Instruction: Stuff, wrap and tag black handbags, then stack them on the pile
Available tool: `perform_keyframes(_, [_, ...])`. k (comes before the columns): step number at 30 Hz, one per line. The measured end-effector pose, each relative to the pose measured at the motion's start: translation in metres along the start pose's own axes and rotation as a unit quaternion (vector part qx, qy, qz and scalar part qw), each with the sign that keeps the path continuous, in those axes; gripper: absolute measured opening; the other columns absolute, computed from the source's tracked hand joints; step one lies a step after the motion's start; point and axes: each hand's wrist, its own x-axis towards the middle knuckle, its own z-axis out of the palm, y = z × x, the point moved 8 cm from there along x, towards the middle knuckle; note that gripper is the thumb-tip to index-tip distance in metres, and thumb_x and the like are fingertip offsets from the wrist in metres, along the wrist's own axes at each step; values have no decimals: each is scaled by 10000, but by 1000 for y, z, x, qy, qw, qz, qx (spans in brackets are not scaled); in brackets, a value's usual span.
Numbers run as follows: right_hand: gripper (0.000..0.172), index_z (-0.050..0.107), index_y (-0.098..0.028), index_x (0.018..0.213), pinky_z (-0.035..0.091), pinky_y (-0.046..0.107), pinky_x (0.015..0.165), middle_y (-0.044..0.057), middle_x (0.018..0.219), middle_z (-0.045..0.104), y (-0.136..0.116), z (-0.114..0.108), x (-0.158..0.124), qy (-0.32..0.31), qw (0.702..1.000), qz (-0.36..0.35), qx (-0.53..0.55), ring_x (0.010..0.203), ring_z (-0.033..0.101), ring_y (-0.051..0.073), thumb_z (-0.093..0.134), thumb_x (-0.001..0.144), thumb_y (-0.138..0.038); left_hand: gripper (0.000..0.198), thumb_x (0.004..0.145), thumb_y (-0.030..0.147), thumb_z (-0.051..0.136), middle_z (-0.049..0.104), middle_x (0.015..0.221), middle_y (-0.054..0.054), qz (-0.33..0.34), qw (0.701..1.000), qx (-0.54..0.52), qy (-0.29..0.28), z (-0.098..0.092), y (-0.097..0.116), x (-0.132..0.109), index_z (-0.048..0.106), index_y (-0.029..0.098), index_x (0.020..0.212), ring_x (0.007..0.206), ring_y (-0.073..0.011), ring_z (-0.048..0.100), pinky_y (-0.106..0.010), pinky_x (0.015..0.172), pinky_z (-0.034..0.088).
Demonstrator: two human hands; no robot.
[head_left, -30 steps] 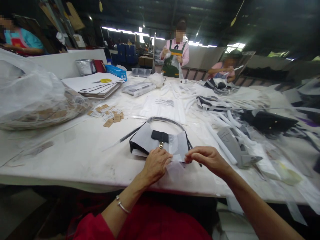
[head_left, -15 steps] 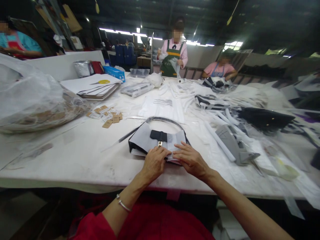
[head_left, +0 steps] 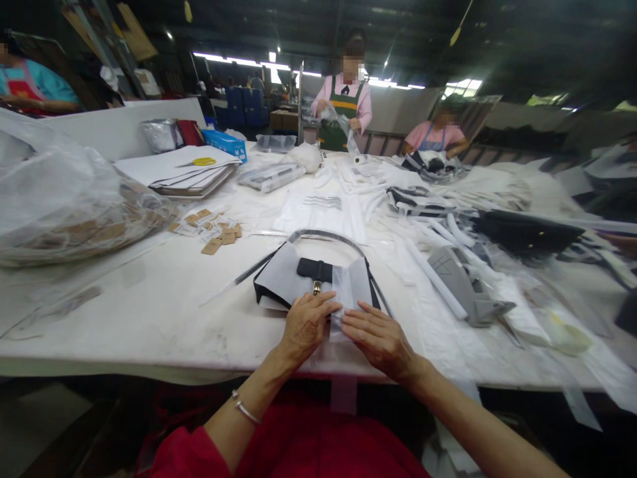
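Note:
A small black handbag [head_left: 263, 292] lies on the white table in front of me, its front covered by white paper [head_left: 279, 273]. A dark strap arches behind it, and a gold clasp [head_left: 317, 287] shows at the flap's lower end. A translucent strip [head_left: 342, 282] runs over the right half of the front and down past the lower edge. My left hand [head_left: 304, 326] rests at the bag's lower edge by the clasp, fingers stretched toward the strip. My right hand [head_left: 379, 337] lies with extended fingers on the strip and paper. Both palms are hidden.
Grey tape dispenser [head_left: 460, 285] stands to the right, near a black bag [head_left: 527, 232] and plastic wrapping. At left are small brown tags [head_left: 212, 245], a large plastic sack [head_left: 74, 199], and yellow scissors [head_left: 203, 161] on stacked sheets. Co-workers are across the table.
Both hands have shifted slightly on the bag, the right one lower. More of the strip now shows between them, hanging below the bag's edge. A co-worker's hands have moved with a clear plastic bag.

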Motion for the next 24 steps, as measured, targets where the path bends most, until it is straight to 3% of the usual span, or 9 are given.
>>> perform_keyframes(6, [214,695,-217,1059,479,401,1049,47,1061,754,26,3,2,-86,981,111,135,1012,698,175,496,985,-241,386,871,110,510,679,1226,11,21,999,-15,-35,-4,4,4,658,294,1176,969,-193,582,-363,867,435])
perform_keyframes(10, [88,701,-223,852,547,292,830,6,843,750,40,9,11,-121,970,177,116,792,698,159,628,901,-220,290,915,223,525,682,1224,12,18,996,-39,-77,-8,9,7,660,271,1167,1016,-198,586,-359,920,422])
perform_keyframes(14, [83,641,-184,786,479,260,665,25,771,665,36,17,22,-158,976,146,-31,735,615,167,671,821,-115,254,951,416,511,737,1001,3,-30,997,-30,-56,-12,11,12,711,277,1023,939,-200,598,-344,867,421])
perform_keyframes(20, [76,584,-187,822,409,293,658,30,770,618,25,23,26,-144,972,96,-157,721,547,180,626,881,-166,422,1004,379,373,729,849,-22,-67,996,-2,-54,-11,8,18,726,239,821,785,-193,575,-336,766,415])
perform_keyframes(24, [117,581,-183,813,381,331,654,47,752,608,19,23,23,-117,973,57,-191,713,531,205,560,928,-189,169,901,358,588,730,913,-15,-61,997,-12,-37,-10,7,15,714,251,935,872,-216,581,-340,785,416])
